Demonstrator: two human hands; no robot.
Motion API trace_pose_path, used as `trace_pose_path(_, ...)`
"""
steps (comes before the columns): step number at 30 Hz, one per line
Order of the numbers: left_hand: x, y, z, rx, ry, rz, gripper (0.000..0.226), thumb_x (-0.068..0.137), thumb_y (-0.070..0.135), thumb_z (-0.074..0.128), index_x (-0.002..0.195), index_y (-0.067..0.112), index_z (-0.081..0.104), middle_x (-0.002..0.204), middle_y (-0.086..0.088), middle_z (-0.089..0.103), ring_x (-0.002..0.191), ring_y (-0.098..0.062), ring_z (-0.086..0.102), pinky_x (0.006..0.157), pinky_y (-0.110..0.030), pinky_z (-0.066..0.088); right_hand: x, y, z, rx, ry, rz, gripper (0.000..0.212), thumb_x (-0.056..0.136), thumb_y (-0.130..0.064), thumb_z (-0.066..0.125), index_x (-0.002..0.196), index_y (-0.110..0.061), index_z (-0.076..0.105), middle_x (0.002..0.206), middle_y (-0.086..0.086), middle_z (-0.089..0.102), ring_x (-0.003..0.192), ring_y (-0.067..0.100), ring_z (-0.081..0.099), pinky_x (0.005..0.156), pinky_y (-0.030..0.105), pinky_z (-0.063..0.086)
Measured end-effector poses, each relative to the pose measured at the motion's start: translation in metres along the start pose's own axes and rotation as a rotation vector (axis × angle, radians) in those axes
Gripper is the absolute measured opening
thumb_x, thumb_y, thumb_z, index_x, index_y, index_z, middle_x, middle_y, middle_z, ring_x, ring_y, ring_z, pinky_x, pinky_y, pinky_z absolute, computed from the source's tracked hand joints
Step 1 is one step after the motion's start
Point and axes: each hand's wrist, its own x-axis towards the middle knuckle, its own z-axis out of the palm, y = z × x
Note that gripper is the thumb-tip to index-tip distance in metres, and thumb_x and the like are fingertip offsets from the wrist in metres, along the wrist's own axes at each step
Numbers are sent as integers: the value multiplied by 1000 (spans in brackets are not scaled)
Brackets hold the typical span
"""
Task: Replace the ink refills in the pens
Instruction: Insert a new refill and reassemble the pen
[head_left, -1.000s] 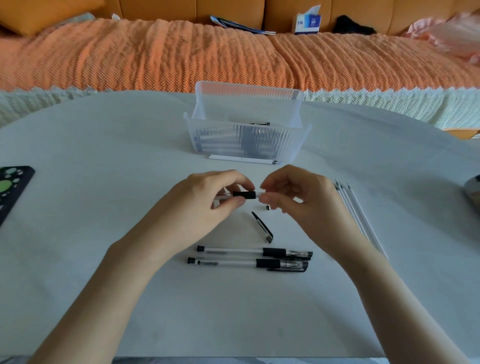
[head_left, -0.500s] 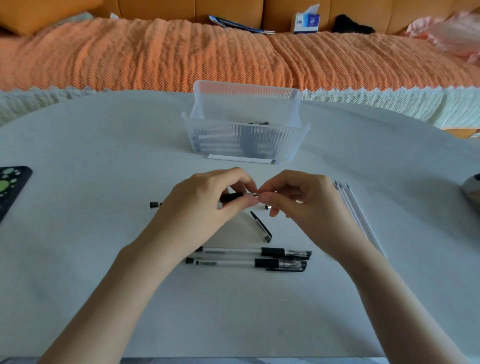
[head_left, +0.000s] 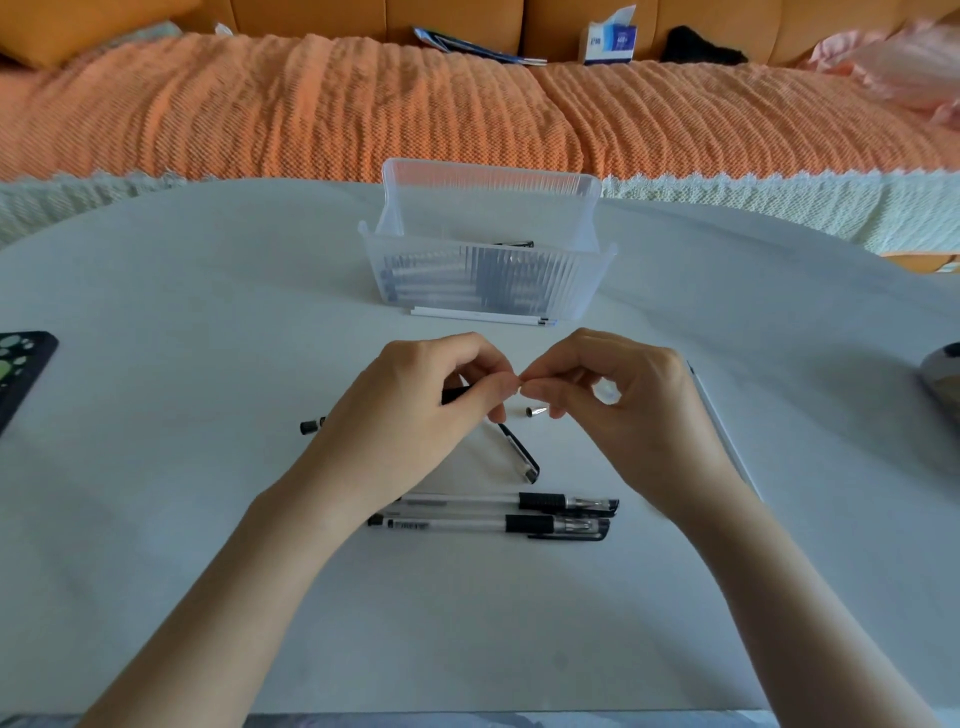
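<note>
Though wrists apart, left hand (head_left: 415, 415) and right hand (head_left: 623, 405) fingertip-to-fingertip on pen (head_left: 455, 395).

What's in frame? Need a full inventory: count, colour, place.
clear ribbed plastic bin: 1, translucent, far centre of table, pens inside, count unclear
thin white refill: 1, white, just in front of bin
capped clear-barrel pens: 2, clear and black, near centre, side by side
loose black pen cap: 1, black, above those pens
small metal tip cone: 1, silver, on the table by the right fingers
bundle of thin refills: count unclear, whitish, beside right hand
dark device with green spots: 1, left edge
blue-and-white box: 1, on orange sofa cover
white table: 1
uncapped clear pen: 1, in left hand
left hand: grips uncapped clear pen
right hand: pinches at that pen's front end
</note>
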Motion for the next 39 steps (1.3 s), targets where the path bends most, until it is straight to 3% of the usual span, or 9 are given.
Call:
trace_pose_path(7, 2, 6, -4, -133, -65, -85, 15, 87, 24, 59, 73, 22, 63, 63, 9, 65, 47, -3, 42, 52, -14, 34, -1, 5, 1, -29, 23, -87, 4, 80, -6, 69, 78, -9, 71, 71, 0, 64, 60, 10, 57, 60, 17, 45)
trace_pose_path(10, 2, 5, -6, -170, -111, -122, 16, 88, 24, 58, 73, 21, 64, 65, 7, 65, 53, -11, 42, 55, -25, 35, -2, 5, 2, -29, 38, -122, 4, 80, -5, 68, 79, -7, 71, 74, 1, 65, 61, 10, 57, 61, 13, 45)
trace_pose_path(14, 2, 6, -11, -222, -143, -165, 16, 88, 22, 58, 75, 17, 66, 64, 6, 64, 52, -9, 41, 49, -15, 34, -2, 4, 3, -30, 43, -152, 4, 81, -4, 68, 80, -6, 71, 75, 2, 65, 61, 13, 58, 63, 13, 45)
trace_pose_path(18, 0, 2, -2, 36, -42, -106, 13, 87, 32, 57, 75, 28, 62, 67, 16, 66, 57, -4, 51, 59, -20, 38, -2, 3, 0, 18, -60, 11, 4, 80, -8, 70, 80, -13, 70, 71, -9, 62, 62, 10, 58, 63, 7, 39)
trace_pose_path(21, -3, 4, 1, 208, -2, -66, 13, 86, 39, 54, 78, 32, 60, 69, 22, 64, 66, 4, 54, 56, -13, 31, -2, 4, -1, 35, -118, 80, 4, 81, -16, 69, 79, -19, 72, 63, -15, 60, 61, 8, 58, 61, 7, 37)
trace_pose_path(26, -2, 4, 1, 226, -1, -49, 14, 86, 41, 52, 78, 32, 60, 70, 24, 63, 69, 3, 54, 55, -14, 30, -1, 7, -2, -6, -122, 75, 7, 83, -15, 67, 78, -15, 72, 60, -4, 61, 58, 11, 56, 61, 11, 40)
trace_pose_path(32, 0, 2, 0, 142, -4, -79, 17, 87, 33, 54, 72, 31, 60, 67, 19, 65, 62, -3, 54, 61, -25, 38, -3, 10, 1, -136, -50, -117, 6, 84, -10, 64, 79, -8, 68, 71, -3, 61, 58, 13, 54, 58, 15, 43)
trace_pose_path(35, 2, -4, -6, 106, -33, -116, 18, 87, 31, 54, 71, 30, 61, 70, 16, 67, 70, -5, 60, 73, -33, 47, -3, 15, -7, -109, -8, -75, 5, 82, -7, 68, 78, -10, 70, 70, -5, 61, 58, 12, 56, 60, 11, 42)
trace_pose_path(39, 1, -7, -5, 107, 56, -90, 17, 88, 34, 54, 72, 31, 59, 71, 18, 66, 70, -1, 58, 68, -28, 43, -3, 31, -16, -272, -42, 67, 7, 79, -15, 73, 76, -21, 69, 73, -12, 61, 65, 8, 52, 64, 26, 44)
